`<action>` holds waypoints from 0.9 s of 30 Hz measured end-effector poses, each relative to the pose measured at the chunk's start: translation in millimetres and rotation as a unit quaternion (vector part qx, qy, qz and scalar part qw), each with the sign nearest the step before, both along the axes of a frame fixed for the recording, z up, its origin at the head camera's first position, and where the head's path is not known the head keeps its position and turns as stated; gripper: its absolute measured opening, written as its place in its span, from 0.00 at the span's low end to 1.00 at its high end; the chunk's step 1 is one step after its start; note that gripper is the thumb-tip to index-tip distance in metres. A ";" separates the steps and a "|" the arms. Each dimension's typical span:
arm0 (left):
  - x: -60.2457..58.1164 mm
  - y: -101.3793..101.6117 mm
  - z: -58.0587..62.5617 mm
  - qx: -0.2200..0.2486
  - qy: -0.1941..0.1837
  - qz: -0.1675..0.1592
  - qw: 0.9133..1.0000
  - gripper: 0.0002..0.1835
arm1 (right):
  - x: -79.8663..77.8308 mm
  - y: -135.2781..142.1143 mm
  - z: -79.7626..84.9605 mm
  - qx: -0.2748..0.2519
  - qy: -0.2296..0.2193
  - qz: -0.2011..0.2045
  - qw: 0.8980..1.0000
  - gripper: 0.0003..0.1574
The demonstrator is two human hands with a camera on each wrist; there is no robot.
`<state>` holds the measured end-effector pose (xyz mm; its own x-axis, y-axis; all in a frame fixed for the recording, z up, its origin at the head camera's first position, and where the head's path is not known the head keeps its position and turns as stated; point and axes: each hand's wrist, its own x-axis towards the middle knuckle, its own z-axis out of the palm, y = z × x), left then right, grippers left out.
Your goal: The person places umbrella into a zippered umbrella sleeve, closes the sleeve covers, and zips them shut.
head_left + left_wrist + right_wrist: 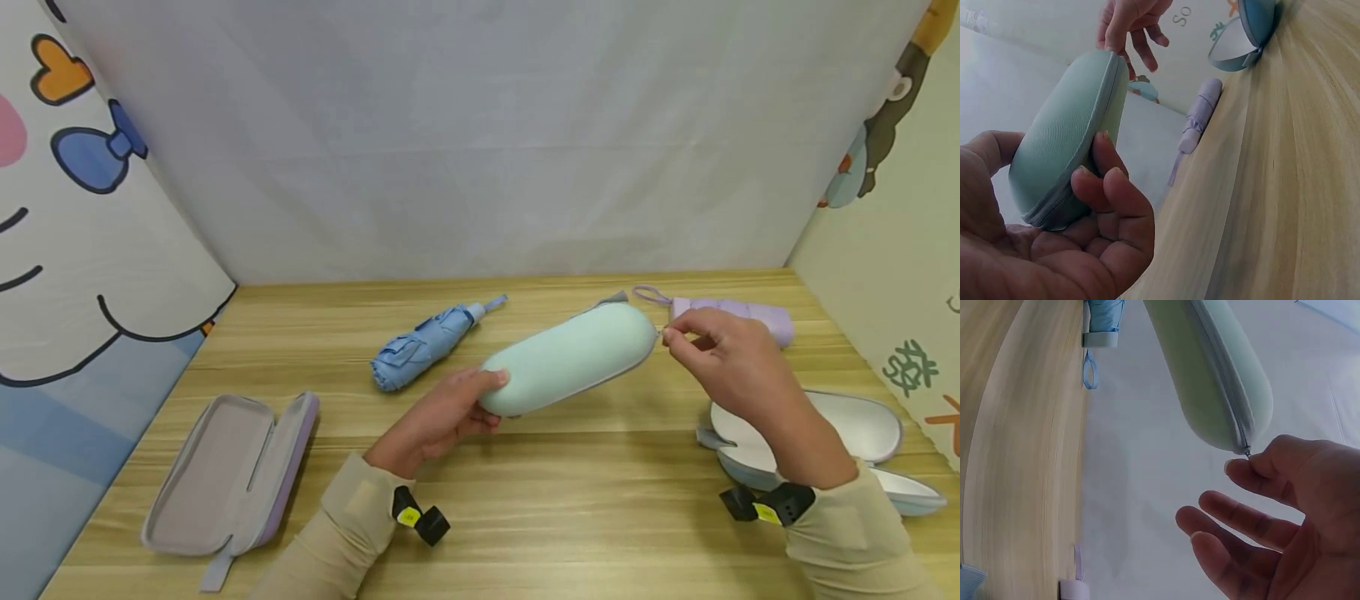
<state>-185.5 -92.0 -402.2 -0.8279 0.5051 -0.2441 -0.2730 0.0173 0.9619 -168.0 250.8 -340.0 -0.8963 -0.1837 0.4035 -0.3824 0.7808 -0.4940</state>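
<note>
A mint-green, long rounded zip case (pixel 570 358) is held up above the table, tilted with its right end higher. My left hand (pixel 442 408) grips its lower left end, the thumb on top and the fingers curled underneath, as the left wrist view shows. At the other end my right hand (pixel 727 358) pinches the small zipper pull (pixel 1247 452) between thumb and forefinger, its remaining fingers loosely bent. A grey zipper (pixel 1225 375) runs along the case's side and looks closed up to the pull. What the case contains is hidden.
Behind the case, a blue folded umbrella (pixel 423 346) lies left and a lilac folded umbrella (pixel 750 317) right. An unzipped lilac case (pixel 217 475) lies spread at the left. Below the right forearm sits an opened light-blue case (pixel 877 425). A pale cloth wall (pixel 480 167) bounds the wooden table's back.
</note>
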 end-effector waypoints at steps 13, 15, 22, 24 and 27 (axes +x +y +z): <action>0.1 -5.3 3.6 -0.001 -0.011 -0.098 0.995 0.31 | -2.1 1.4 -2.1 -0.001 0.076 0.016 0.997 0.02; 0.7 -5.9 4.1 -0.004 -0.012 -0.112 0.994 0.31 | -2.4 3.6 -2.1 0.002 0.070 0.032 0.997 0.04; 1.9 -6.6 2.9 -0.005 -0.010 -0.151 0.989 0.29 | -5.6 10.7 -3.7 -0.013 0.032 0.126 0.991 0.11; 2.3 -6.7 2.1 -0.006 -0.012 -0.155 0.988 0.29 | -6.8 13.0 -5.5 -0.029 0.015 0.155 0.987 0.11; 2.4 -7.3 0.9 -0.008 -0.016 -0.160 0.987 0.28 | -8.3 16.1 -9.0 -0.057 -0.018 0.187 0.981 0.09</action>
